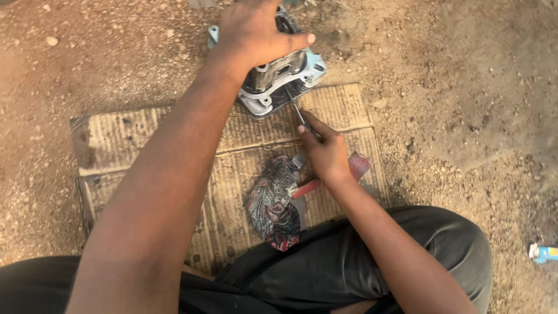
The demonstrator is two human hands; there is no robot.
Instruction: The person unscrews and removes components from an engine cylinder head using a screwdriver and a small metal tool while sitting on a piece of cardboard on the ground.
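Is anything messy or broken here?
Nothing looks broken. The left hand steadies a metal engine part that sits half off the cardboard mat, partly on bare dirt. The right hand pokes it with a thin tool. A grimy patterned rag lies crumpled on the worn, stained mat.

The left hand [256,32] covers the top of a grey metal engine part [279,81], whose far end is cut off by the picture's upper edge. The right hand [325,154] hides most of a thin metal tool [297,110]; its handle cannot be made out. A red-handled tool [306,188] lies partly under that hand and a patterned rag [273,203]. At the right edge, a small blue-and-white object [543,253] is cut off and too small to identify.
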